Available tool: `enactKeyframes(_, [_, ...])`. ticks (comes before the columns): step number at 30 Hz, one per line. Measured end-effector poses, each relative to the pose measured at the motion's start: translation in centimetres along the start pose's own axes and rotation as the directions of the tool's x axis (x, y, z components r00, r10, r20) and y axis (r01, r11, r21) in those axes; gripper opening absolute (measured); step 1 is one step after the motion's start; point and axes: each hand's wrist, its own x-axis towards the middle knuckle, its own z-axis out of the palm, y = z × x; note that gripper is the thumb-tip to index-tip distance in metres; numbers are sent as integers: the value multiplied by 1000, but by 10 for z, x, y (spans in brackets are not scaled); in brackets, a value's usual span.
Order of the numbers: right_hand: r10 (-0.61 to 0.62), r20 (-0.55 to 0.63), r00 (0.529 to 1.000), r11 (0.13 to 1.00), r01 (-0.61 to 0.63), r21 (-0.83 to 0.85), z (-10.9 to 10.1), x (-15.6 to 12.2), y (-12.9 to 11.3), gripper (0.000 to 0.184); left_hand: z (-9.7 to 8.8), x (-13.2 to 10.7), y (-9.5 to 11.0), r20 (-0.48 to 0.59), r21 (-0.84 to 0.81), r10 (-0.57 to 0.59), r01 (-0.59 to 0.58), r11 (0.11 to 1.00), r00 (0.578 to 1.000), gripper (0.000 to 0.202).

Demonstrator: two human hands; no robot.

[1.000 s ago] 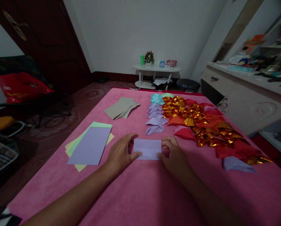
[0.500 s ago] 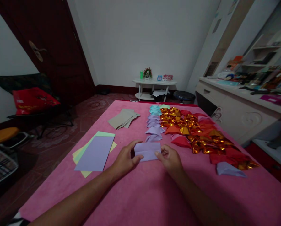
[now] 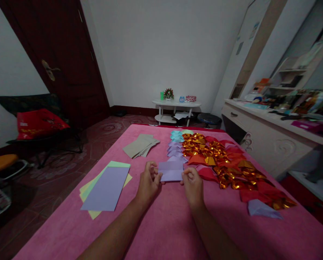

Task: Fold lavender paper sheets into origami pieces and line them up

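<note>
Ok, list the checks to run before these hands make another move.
1. Left hand at the left end of the folded purple paper: ok.
2. Right hand at its right end: ok.
3. Crease across the paper showing: ok.
4. Edges aligned: cannot tell, too small.
5. Right hand well away from nearest red piece: not ok, looks close.
6. Loose sheets apart from left hand: ok.

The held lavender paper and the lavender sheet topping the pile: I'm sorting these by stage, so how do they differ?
The held paper shows a crease across it; the pile sheet shows none. The held paper looks smaller than the pile sheet. The held paper is gripped at its sides by the left hand and right hand, while the pile sheet lies flat, untouched. Both are lavender.
</note>
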Motion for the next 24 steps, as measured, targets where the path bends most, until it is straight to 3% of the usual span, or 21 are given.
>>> enactKeyframes(3, [65,7,998,992,-65,107,-1,0,-2,15,-3,1,-3,6,-69,-36,36,997,999,26])
enactKeyframes(8, [187,51,981,934,-194,301,-4,0,-5,28,-7,4,-8,126,-71,-43,53,996,991,14])
enactKeyframes(11, [191,65,979,924,-202,326,-4,0,-3,30,-10,5,-11,158,-17,-24,27,1000,987,15])
enactKeyframes(15, [171,101,980,910,-197,366,-2,0,-2,34,-14,6,-20,145,30,-11,7,1000,989,31])
enactKeyframes(24, [186,98,978,894,-210,396,-3,-1,3,22,-16,6,-18,131,-86,-64,76,993,989,27])
